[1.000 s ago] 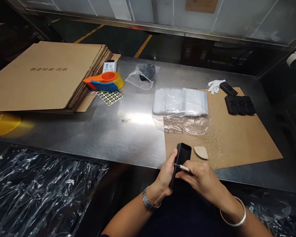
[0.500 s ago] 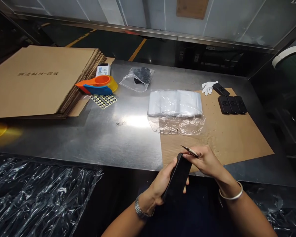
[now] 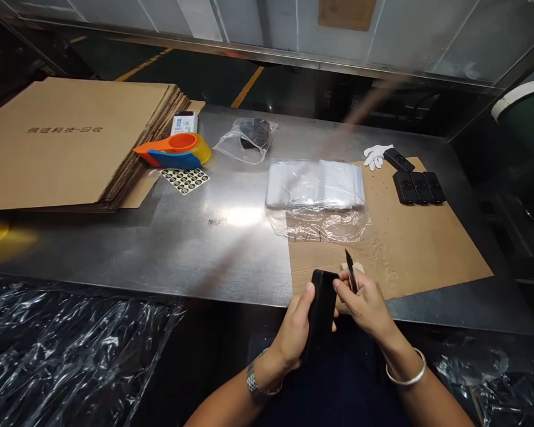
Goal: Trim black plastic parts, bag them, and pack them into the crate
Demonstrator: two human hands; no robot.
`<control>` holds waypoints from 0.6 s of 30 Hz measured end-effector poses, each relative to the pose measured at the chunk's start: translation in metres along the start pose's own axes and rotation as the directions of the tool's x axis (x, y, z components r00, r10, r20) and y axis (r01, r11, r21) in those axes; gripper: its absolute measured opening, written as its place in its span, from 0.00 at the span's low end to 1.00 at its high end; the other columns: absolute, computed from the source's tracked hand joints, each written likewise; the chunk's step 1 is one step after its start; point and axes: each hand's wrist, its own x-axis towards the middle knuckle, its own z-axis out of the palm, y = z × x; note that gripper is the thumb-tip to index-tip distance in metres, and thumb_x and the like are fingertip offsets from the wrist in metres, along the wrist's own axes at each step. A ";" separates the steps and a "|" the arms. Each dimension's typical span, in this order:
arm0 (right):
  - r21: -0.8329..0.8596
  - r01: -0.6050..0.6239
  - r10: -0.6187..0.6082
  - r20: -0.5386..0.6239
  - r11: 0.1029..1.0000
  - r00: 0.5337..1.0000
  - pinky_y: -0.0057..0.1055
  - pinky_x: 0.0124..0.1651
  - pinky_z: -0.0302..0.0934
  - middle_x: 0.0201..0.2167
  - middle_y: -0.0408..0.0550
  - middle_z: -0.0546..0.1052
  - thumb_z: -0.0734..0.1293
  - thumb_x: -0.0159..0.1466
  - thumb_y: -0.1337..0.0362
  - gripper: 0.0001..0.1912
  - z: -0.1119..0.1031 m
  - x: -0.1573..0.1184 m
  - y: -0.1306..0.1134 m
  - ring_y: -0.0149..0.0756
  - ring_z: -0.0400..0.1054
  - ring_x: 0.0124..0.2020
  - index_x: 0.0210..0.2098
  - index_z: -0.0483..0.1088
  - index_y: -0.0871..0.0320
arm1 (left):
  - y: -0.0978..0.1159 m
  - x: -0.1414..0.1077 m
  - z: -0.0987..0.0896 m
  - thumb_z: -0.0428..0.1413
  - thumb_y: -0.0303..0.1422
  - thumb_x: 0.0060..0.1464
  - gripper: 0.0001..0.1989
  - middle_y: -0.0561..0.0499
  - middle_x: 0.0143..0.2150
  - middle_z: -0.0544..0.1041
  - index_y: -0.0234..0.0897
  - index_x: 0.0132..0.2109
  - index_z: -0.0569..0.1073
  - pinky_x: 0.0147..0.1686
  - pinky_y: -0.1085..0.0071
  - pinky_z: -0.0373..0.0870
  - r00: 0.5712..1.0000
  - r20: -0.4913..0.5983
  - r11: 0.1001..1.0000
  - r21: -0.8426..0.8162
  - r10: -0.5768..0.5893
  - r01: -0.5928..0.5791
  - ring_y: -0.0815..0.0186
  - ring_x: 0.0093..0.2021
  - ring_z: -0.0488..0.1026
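Note:
My left hand [image 3: 293,326] is wrapped round a black rectangular case [image 3: 323,308], held tilted at the near edge of the bench. My right hand [image 3: 367,302] grips a craft knife [image 3: 351,270], its dark pointed blade sticking up and away from the case. The fingertips of that hand touch the upper right corner of the case. Just behind the right hand shows a small beige piece [image 3: 359,267], too covered to identify. Farther back on the right, several similar black cases [image 3: 420,187] lie on a cardboard sheet [image 3: 436,243], one leaning against a white glove [image 3: 376,156].
Clear plastic bags [image 3: 315,185] lie mid-bench, partly over the cardboard. On the left are stacked flat cartons [image 3: 66,148], an orange-and-blue tape dispenser [image 3: 175,151] and a sticker sheet [image 3: 186,180]. A bagged black item [image 3: 254,135] sits at the back of the metal bench [image 3: 173,249].
The knife has swung from pointing left to pointing upward. The case has turned more upright, and my right hand has moved slightly down along with its wrist.

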 end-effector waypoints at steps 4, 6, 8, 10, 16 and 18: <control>-0.011 0.010 -0.010 -0.047 1.000 0.999 0.23 0.23 0.54 0.16 0.38 0.62 0.59 0.63 0.56 0.15 0.006 0.006 -0.002 0.26 0.59 0.18 0.23 0.61 0.58 | -0.003 -0.001 0.001 0.43 0.52 0.54 0.31 0.47 0.17 0.72 0.27 0.30 0.75 0.17 0.76 0.59 0.998 -0.037 0.999 0.014 0.044 -0.044 0.70 0.16 0.65; 0.049 -0.007 0.007 -0.001 0.999 1.000 0.23 0.23 0.55 0.17 0.37 0.63 0.59 0.62 0.57 0.12 0.010 0.002 -0.003 0.26 0.61 0.18 0.27 0.61 0.58 | -0.003 0.000 0.000 0.45 0.51 0.54 0.29 0.47 0.19 0.73 0.27 0.34 0.75 0.18 0.75 0.61 0.997 -0.054 0.997 -0.043 0.063 -0.065 0.69 0.17 0.67; 0.081 -0.019 0.015 0.047 0.997 0.999 0.23 0.24 0.56 0.18 0.36 0.62 0.62 0.61 0.59 0.09 0.015 -0.006 -0.002 0.26 0.61 0.19 0.35 0.62 0.58 | -0.002 0.004 -0.002 0.47 0.50 0.53 0.27 0.47 0.22 0.74 0.27 0.38 0.74 0.20 0.74 0.63 0.996 -0.035 0.986 -0.137 0.088 -0.092 0.68 0.19 0.68; 0.094 -0.027 0.018 0.090 0.995 0.996 0.23 0.26 0.56 0.20 0.35 0.61 0.64 0.58 0.61 0.13 0.020 -0.018 -0.001 0.26 0.60 0.21 0.42 0.62 0.57 | 0.000 0.008 -0.003 0.47 0.50 0.53 0.28 0.46 0.23 0.74 0.27 0.38 0.74 0.22 0.74 0.65 0.995 0.007 0.963 -0.252 0.095 -0.091 0.68 0.21 0.69; 0.234 -0.061 0.008 0.223 0.970 0.975 0.24 0.28 0.57 0.23 0.36 0.60 0.67 0.57 0.60 0.33 0.014 -0.037 0.010 0.26 0.56 0.23 0.59 0.53 0.54 | 0.006 0.022 -0.011 0.46 0.52 0.53 0.29 0.47 0.24 0.73 0.27 0.31 0.74 0.20 0.75 0.64 0.988 0.129 0.904 -0.407 -0.086 0.131 0.70 0.19 0.68; 0.211 -0.047 0.014 0.156 0.976 0.988 0.24 0.28 0.58 0.23 0.37 0.61 0.67 0.57 0.58 0.34 0.001 -0.030 0.011 0.25 0.56 0.22 0.60 0.53 0.55 | 0.008 0.024 -0.015 0.47 0.51 0.52 0.27 0.46 0.25 0.74 0.28 0.32 0.74 0.18 0.76 0.63 0.978 0.183 0.942 -0.299 -0.101 0.153 0.71 0.19 0.69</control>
